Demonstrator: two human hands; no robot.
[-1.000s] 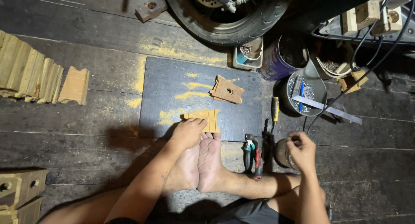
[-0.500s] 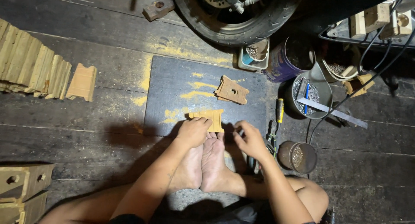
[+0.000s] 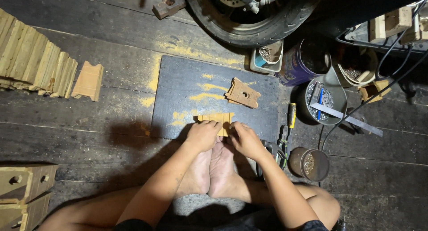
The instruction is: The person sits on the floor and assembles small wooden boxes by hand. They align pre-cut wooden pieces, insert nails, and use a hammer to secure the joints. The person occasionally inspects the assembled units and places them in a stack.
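I sit on the floor with my bare feet [image 3: 214, 168] together at the near edge of a dark work board [image 3: 187, 88]. A small ribbed wooden piece [image 3: 217, 119] stands on the board just past my toes. My left hand [image 3: 202, 135] grips its left side and my right hand [image 3: 244, 139] grips its right side. A second notched wooden piece with a hole [image 3: 243, 93] lies flat farther up the board, apart from both hands. Yellow sawdust streaks the board.
Several wooden pieces [image 3: 35, 64] lean in a row at the left, wooden boxes [image 3: 22, 191] at the lower left. A tyre [image 3: 249, 17] stands beyond the board. Cans of nails [image 3: 310, 163], a screwdriver [image 3: 290, 117], pliers [image 3: 278, 153] and a metal square [image 3: 345, 117] lie at the right.
My right hand has moved left from the small can by the pliers to the ribbed wooden piece and now holds its right side. My left hand stayed on the piece.
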